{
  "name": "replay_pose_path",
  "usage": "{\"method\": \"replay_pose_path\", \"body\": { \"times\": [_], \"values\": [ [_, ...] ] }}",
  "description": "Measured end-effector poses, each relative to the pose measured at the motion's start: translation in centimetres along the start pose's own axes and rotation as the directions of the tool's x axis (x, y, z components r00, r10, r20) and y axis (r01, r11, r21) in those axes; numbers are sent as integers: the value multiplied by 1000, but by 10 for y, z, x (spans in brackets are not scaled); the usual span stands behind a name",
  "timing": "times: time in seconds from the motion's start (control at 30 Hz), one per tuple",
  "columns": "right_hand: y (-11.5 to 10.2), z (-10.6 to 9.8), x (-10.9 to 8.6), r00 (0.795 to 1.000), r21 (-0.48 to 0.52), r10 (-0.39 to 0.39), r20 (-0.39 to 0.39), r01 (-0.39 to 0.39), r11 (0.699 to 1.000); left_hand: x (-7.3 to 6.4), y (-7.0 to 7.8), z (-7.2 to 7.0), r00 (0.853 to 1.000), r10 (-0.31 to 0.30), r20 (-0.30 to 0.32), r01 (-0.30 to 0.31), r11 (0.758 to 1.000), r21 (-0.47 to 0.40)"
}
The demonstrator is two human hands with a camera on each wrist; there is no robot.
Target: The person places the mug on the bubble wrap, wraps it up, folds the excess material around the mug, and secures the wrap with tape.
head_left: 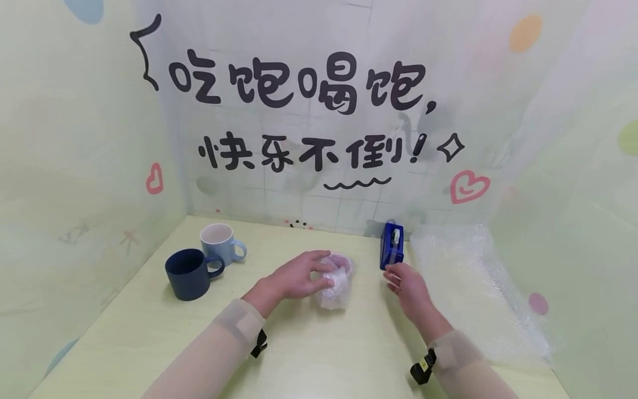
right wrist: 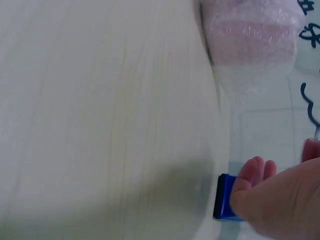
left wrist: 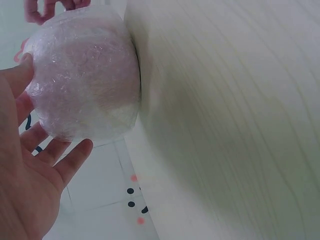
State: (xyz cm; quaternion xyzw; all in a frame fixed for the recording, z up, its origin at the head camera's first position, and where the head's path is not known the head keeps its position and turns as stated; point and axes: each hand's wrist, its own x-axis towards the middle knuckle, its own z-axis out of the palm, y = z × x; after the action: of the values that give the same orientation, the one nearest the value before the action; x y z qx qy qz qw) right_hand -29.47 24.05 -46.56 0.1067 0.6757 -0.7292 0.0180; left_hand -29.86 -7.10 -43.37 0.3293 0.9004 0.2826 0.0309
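A pink cup wrapped in bubble wrap sits on the table in the middle of the head view. My left hand holds it from the left side; in the left wrist view, thumb and fingers spread around the wrapped cup. At the back right stands a blue tape dispenser with a roll of clear tape. My right hand is at its front end, fingertips pinching the end of the tape. The right wrist view shows my right hand partly covering the dispenser.
Two mugs stand on the left of the table: a dark blue mug and, behind it, a light blue mug. A flat sheet of bubble wrap lies at the right. Printed curtains enclose the table at back and sides.
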Motion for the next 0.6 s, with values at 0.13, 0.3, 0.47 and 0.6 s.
{"method": "replay_pose_path", "body": {
  "times": [0.13, 0.3, 0.47, 0.6],
  "values": [
    [1, 2, -12, 993, -268, 104, -52, -114, 957, 1, 0, -1, 1000, 6, -12, -6, 1000, 11],
    [9, -3, -11, 985, -484, 166, -55, -172, 858, 0, 0, 0, 1000, 7, -3, -7, 1000, 9],
    [17, -8, 3, 992, -710, 123, -40, -115, 695, -1, 0, 0, 1000, 20, -8, -19, 1000, 18],
    [7, -6, 7, 998, -869, 67, 2, -31, 494, 0, 0, 1, 1000, 21, -10, -20, 1000, 13]
  ]
}}
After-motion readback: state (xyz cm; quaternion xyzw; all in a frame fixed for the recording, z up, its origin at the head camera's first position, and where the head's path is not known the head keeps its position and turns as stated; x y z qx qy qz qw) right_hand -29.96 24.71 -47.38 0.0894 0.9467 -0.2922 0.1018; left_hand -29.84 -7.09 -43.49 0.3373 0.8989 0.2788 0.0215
